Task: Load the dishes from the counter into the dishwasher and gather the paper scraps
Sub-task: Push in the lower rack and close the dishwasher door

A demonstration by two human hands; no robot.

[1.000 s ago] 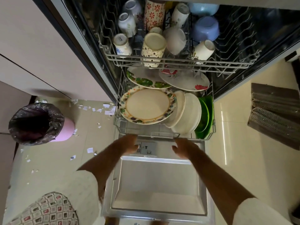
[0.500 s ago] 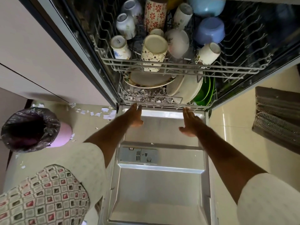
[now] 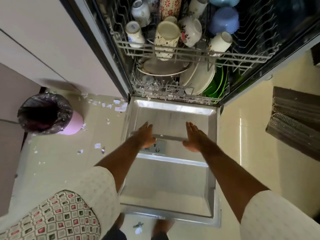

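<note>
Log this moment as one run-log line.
left hand open | right hand open | both above open door | lower rack in | paper scraps on floor

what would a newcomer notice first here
The open dishwasher door fills the middle, with the left hand and right hand stretched flat over it. Beyond it, the upper rack is crowded with upturned mugs and blue bowls, plates standing below. Paper scraps litter the floor on the left, near a pink bin.
</note>
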